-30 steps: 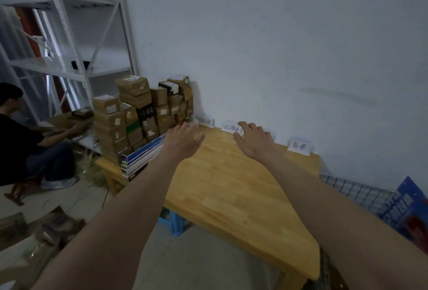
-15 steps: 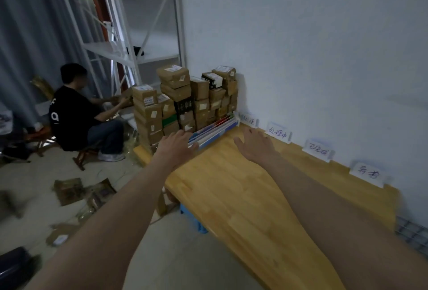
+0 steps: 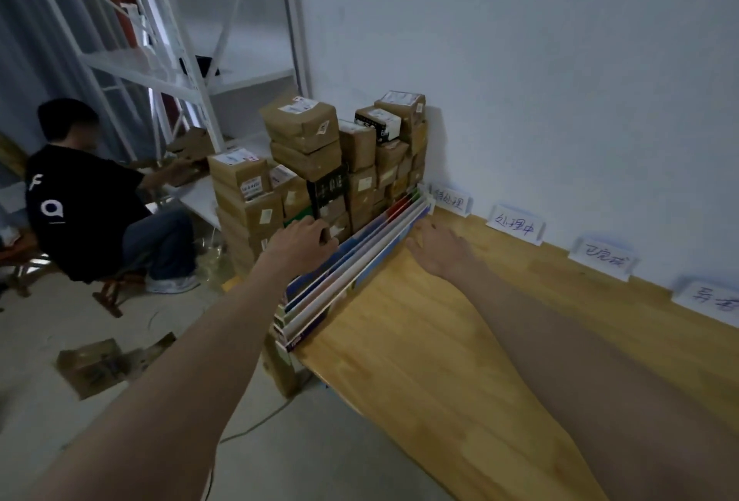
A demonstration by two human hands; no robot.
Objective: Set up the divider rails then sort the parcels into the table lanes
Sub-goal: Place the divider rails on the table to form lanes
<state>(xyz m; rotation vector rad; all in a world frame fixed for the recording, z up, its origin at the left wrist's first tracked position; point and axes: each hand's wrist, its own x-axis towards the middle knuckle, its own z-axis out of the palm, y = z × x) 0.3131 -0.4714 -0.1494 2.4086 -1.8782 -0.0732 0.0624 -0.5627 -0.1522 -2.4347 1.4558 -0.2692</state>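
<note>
A bundle of long flat divider rails, white and blue-edged, stands on edge along the left side of the wooden table. Just behind it is a tall stack of brown cardboard parcels with white labels. My left hand is at the outer side of the bundle, fingers curled down over the rails' top edge. My right hand lies flat on the table against the inner side of the bundle, fingers straight. Handwritten lane label cards stand along the wall.
A person in a black shirt sits on a low stool at the left, handling cardboard. White metal shelving stands behind them. Flattened boxes lie on the floor. The white wall runs along the table's far edge.
My view has swung left and closer. Both hands have moved from the table's middle to the rail bundle, the left one curling over it.
</note>
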